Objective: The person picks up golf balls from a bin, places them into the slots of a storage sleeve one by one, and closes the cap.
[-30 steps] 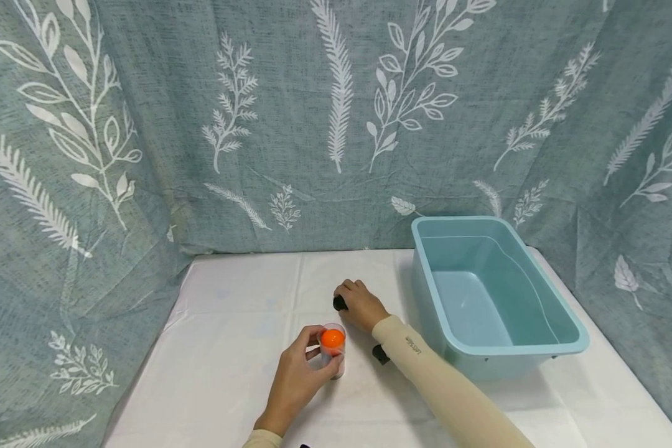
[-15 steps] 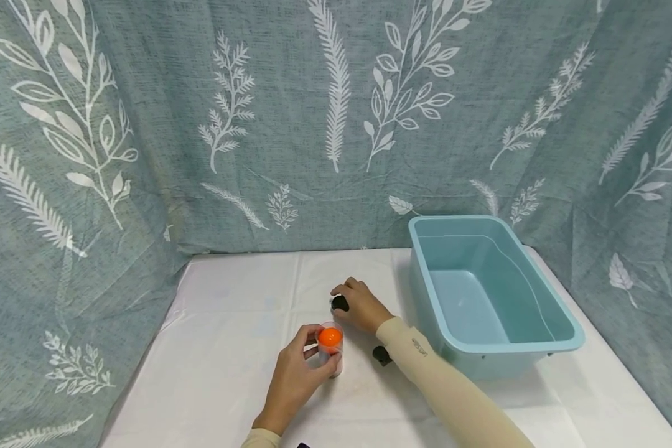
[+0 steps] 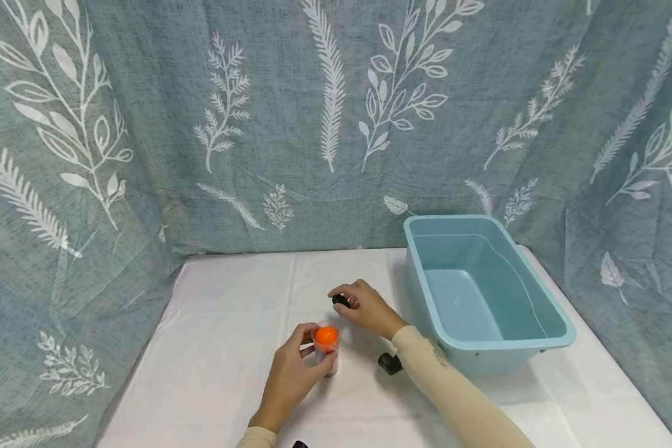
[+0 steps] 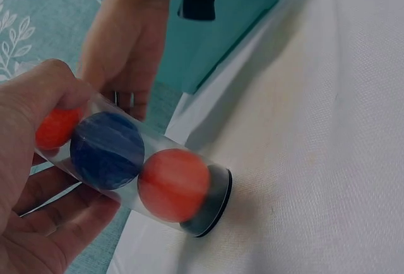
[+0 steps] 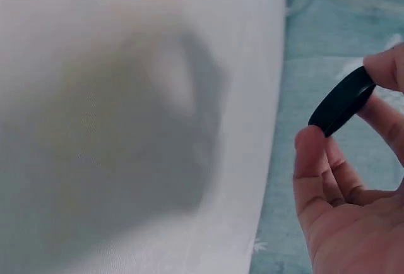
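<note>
My left hand [image 3: 291, 376] grips a clear plastic tube [image 3: 332, 368] upright, fingers and thumb around its upper part. An orange ball [image 3: 326, 336] shows at the open top. Below it in the left wrist view are a dark blue ball [image 4: 107, 151] and a second orange ball [image 4: 173, 185], stacked in the tube above its black base [image 4: 218, 201]. Just beyond and to the right of the tube, my right hand [image 3: 372, 308] pinches a round black lid [image 5: 344, 102] by its edges between thumb and fingers, raised off the cloth.
A light blue plastic bin [image 3: 434, 305] stands on the right of the white-clothed table [image 3: 229, 348], beside the right forearm. A black wrist camera [image 3: 390, 363] sticks out under the right sleeve. A leaf-patterned curtain [image 3: 291, 124] hangs behind the table.
My right hand has turned and tilted the black lid, with the fingers now at its edges. The left hand keeps its grip on the tube. The head view has shifted slightly.
</note>
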A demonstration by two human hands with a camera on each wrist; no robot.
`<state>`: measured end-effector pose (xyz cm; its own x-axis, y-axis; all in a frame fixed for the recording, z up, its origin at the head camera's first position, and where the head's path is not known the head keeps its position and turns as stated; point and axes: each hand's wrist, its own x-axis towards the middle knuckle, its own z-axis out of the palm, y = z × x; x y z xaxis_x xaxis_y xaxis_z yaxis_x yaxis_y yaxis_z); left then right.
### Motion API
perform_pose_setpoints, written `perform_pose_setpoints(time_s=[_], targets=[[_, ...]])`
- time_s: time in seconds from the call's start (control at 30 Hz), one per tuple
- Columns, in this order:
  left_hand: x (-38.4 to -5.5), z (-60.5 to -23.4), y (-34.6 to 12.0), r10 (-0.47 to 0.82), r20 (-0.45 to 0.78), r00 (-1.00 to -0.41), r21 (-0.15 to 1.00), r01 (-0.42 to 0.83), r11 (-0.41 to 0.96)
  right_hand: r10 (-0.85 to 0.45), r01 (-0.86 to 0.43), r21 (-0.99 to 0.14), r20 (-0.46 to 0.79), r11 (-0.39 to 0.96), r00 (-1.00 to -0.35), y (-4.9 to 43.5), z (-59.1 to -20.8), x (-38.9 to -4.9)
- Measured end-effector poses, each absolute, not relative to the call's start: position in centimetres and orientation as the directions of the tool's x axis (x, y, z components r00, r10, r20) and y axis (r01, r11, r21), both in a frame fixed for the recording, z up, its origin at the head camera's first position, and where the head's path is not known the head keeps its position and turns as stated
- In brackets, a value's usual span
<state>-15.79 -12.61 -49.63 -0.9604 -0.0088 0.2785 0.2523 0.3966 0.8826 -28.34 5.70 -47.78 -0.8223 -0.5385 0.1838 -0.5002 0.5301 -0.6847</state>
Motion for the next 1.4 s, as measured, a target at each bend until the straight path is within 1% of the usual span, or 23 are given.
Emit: perform_pose_setpoints(time_s=[0.1,0.27,0.47,0.63,0.7,0.8,0.93,1.07,1.13,1.27,1.33,1.4], targets=[[-15.8,-49.7,-12.6,-0.012,0.282,-0.959,0.883,0.255,0.393,-0.510,-0.465,-0.749,0.199,0.472,-0.837,6.1,-47.4,-27.9],[-15.7,-49.5,-12.6,-0.028,0.267,-0.963,0.893,0.237,0.383,-0.484,-0.390,-0.848,0.188,0.359,-0.855,6.4,-46.6,-27.0],[-15.6,-49.5,-12.7,-0.022,0.260,-0.965,0.891,0.231,0.390,-0.467,-0.373,-0.905,0.246,0.202,-0.849,6.5,-45.7,-25.5],[-15.7,-49.6,-12.8,-0.027,0.259,-0.966,0.889,0.227,0.396,-0.481,-0.325,-0.944,0.261,0.052,-0.837,6.6,-45.2,-24.1],[-15.6,-49.6,-12.8,-0.030,0.259,-0.965,0.891,0.227,0.393,-0.492,-0.324,-0.946,0.274,0.019,-0.826,6.5,-45.2,-23.5],[-15.5,-49.5,-12.8,-0.029,0.248,-0.968,0.897,0.218,0.385,-0.500,-0.362,-0.932,0.303,0.022,-0.811,6.4,-45.7,-22.9],[-15.4,-49.5,-12.9,-0.020,0.228,-0.973,0.903,0.204,0.378,-0.509,-0.424,-0.903,0.333,0.070,-0.794,6.2,-46.5,-22.3],[-15.4,-49.6,-12.9,-0.014,0.229,-0.973,0.906,0.208,0.368,-0.519,-0.468,-0.880,0.367,0.075,-0.772,6.0,-47.0,-21.9],[-15.4,-49.6,-12.9,-0.014,0.230,-0.973,0.908,0.209,0.363,-0.527,-0.504,-0.860,0.395,0.075,-0.752,6.0,-47.1,-21.8],[-15.4,-49.4,-12.8,-0.011,0.236,-0.972,0.906,0.216,0.363,-0.555,-0.595,-0.801,0.466,0.066,-0.689,6.0,-47.0,-21.6],[-15.4,-49.4,-12.8,-0.009,0.238,-0.971,0.905,0.218,0.365,-0.569,-0.626,-0.778,0.491,0.053,-0.659,6.0,-47.0,-21.6],[-15.4,-49.4,-12.8,-0.008,0.239,-0.971,0.903,0.219,0.369,-0.578,-0.639,-0.767,0.501,0.048,-0.644,6.0,-46.9,-21.5]])
